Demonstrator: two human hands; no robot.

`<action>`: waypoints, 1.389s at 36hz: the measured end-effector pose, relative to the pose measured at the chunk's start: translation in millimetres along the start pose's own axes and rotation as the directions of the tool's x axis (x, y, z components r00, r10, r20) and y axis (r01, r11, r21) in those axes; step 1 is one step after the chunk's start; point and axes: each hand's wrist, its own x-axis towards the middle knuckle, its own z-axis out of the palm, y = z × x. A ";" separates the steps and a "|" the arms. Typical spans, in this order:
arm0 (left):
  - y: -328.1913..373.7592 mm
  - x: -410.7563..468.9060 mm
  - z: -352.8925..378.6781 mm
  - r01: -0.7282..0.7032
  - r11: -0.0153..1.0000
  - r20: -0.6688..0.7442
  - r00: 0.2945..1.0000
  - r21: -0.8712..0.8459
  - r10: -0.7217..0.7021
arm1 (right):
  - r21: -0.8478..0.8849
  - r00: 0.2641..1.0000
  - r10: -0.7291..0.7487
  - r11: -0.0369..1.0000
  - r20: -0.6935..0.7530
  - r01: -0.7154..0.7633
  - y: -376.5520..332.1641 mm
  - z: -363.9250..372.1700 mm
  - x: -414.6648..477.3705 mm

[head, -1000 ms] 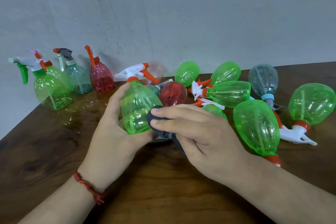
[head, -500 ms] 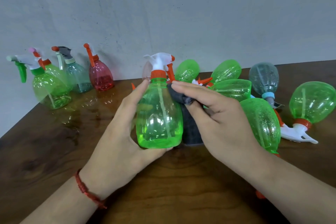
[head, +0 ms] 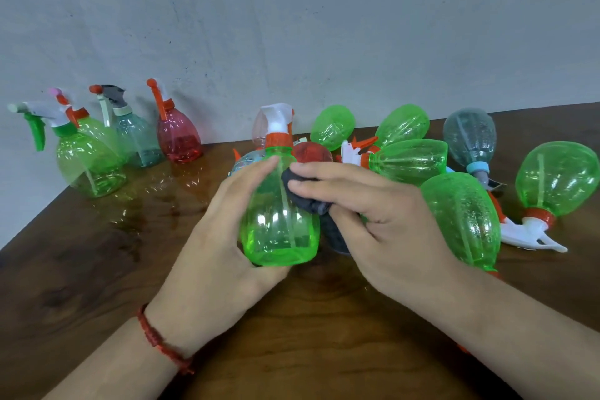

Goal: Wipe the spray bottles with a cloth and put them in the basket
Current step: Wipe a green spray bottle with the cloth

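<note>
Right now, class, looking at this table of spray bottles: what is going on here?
A person is wiping one bottle. The left hand grips a green spray bottle upright above the table, while the right hand presses a dark cloth against its side. Four standing bottles wait by the wall at left; a heap of lying bottles sits at right. No basket can be made out.

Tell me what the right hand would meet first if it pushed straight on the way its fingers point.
The right hand points at the green bottle held by the left hand; only the cloth it grips lies between. Contact looks immediate.
</note>
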 end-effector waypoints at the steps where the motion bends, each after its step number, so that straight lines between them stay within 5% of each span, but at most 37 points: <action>1: -3.9 -0.7 0.7 0.005 1.000 -0.019 1.000 -0.014 -0.005 | -0.024 1.000 -0.015 1.000 0.017 0.015 -3.4 1.4 0.8; 9: -4.7 1.0 -5.9 0.208 0.959 -0.156 0.958 -0.194 -0.239 | -0.053 0.972 -0.187 0.979 0.144 0.196 -4.0 6.6 -1.9; 17: -5.5 2.6 -3.5 0.220 0.936 -0.131 0.956 -0.274 -0.263 | -0.048 0.972 -0.191 0.979 0.139 0.199 -2.2 6.5 -1.5; 25: -0.5 -2.4 1.2 0.034 0.998 -0.003 0.999 -0.062 -0.034 | 0.109 0.995 0.080 0.991 -0.065 -0.072 6.4 5.0 4.9; 31: 3.8 -2.9 0.1 0.121 0.959 0.049 0.993 -0.258 -0.112 | 0.373 0.959 0.272 0.900 -0.074 -0.226 9.3 2.0 9.7; 37: 11.0 -3.1 1.6 0.131 0.932 0.112 0.989 -0.337 -0.099 | 0.292 0.965 0.249 0.932 -0.085 -0.215 6.4 0.9 7.8; 44: 3.8 0.6 1.9 -0.088 0.996 0.048 0.995 -0.023 0.089 | 0.087 0.994 0.080 0.994 -0.076 -0.073 -6.0 0.1 9.1; 50: -2.3 -2.8 5.1 0.025 0.997 -0.037 0.999 -0.079 -0.028 | 0.027 0.999 0.022 0.999 -0.035 -0.021 -2.9 1.8 1.7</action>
